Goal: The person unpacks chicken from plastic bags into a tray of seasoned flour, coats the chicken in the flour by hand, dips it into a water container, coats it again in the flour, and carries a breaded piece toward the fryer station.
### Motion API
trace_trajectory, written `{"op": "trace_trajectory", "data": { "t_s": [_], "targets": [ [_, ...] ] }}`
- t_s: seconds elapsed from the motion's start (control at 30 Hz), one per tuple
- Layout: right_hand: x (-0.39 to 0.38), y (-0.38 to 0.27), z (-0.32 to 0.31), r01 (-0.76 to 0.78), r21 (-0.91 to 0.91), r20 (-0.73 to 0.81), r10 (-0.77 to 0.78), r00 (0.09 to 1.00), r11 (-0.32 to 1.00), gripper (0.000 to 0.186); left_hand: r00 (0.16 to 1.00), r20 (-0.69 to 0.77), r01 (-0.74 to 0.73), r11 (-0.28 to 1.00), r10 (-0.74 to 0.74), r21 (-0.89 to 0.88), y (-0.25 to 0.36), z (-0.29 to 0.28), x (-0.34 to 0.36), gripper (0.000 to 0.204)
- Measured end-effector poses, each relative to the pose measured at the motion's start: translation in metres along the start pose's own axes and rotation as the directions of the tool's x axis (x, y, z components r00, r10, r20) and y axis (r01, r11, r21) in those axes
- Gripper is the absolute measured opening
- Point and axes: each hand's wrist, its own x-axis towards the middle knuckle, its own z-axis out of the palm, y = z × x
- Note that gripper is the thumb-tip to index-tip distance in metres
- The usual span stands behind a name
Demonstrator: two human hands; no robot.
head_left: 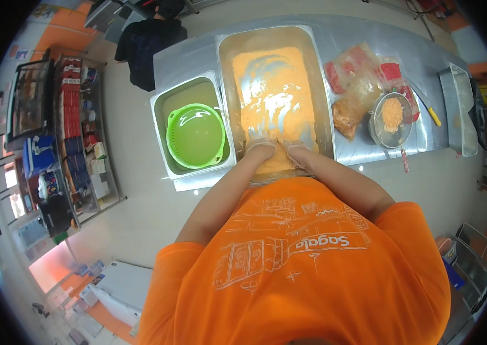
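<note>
A long, deep metal tray [323, 86] holds a layer of orange powder [278, 75], thin in places so that shiny metal shows through. Both of my hands are down in its near end, side by side, and seem to be in clear plastic gloves. My left hand [261, 146] touches the powder near the left wall. Close to the right wall, my right hand [297, 150] also reaches into it. A mound of the powder lies between them. The fingers of both hands are hidden or too small to make out, so what they hold does not show.
Left of the tray, a green basket [174, 150] sits in a metal basin [159, 106] of cloudy liquid. On the right are plastic bags [354, 86], a strainer [393, 114] with orange crumbs, a yellow-handled knife [434, 117] and an empty-looking metal pan [456, 103]. A person [150, 49] stands beyond the basin.
</note>
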Motion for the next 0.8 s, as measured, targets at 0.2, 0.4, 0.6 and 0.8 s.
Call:
{"op": "trace_trajectory", "data": {
  "t_s": [0.2, 0.4, 0.6, 0.8],
  "targets": [
    [0.021, -0.017, 0.046, -0.036, 0.554, -0.155, 0.145, 0.977, 0.832, 0.044, 0.963, 0.099, 0.268, 0.927, -0.251, -0.262, 0.007, -0.020, -0.017, 0.041],
    [0.021, -0.051, 0.046, 0.023, 0.770, -0.208, 0.216, 0.954, 0.638, 0.053, 0.858, -0.331, 0.188, 0.840, -0.393, -0.509, -0.011, 0.071, 0.010, 0.038],
    [0.071, 0.056, 0.053, -0.041, 0.174, -0.289, 0.091, 0.953, 0.984, 0.057, 0.917, -0.224, 0.228, 0.896, -0.329, -0.382, 0.031, -0.011, -0.031, 0.040],
    [0.002, -0.064, -0.049, -0.238, 0.079, -0.062, 0.243, 0.968, 0.968, 0.064, 0.923, -0.384, -0.014, 0.999, -0.005, -0.047, -0.009, 0.010, 0.007, 0.031]
  ]
}}
